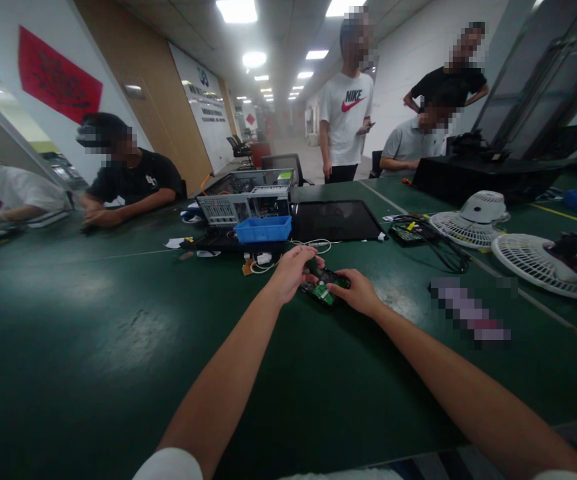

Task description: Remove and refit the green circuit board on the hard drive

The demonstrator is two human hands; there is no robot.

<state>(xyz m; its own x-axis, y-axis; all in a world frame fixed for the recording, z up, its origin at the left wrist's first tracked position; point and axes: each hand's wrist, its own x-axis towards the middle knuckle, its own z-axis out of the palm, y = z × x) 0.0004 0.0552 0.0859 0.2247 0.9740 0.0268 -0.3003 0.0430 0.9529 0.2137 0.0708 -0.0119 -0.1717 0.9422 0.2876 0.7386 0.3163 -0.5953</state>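
A small black-cased device with a bare green circuit board (324,294) lies on the table in front of me. My right hand (357,291) grips its right edge, with the thumb over the board. My left hand (296,272) is closed above the device's far left side, fingertips drawn together. What those fingertips pinch is too small and dark to make out. Just beyond my hands runs a thin white cable (318,243), and a blue plastic bin (263,229) stands behind it.
An opened computer case (246,200) and a flat black panel (337,220) are at the back. To the right are a black cable (448,250), a white fan (471,220) and a fan grille (538,263). A blurred-out object (468,310) lies nearer. Several people sit or stand around the green table (118,373).
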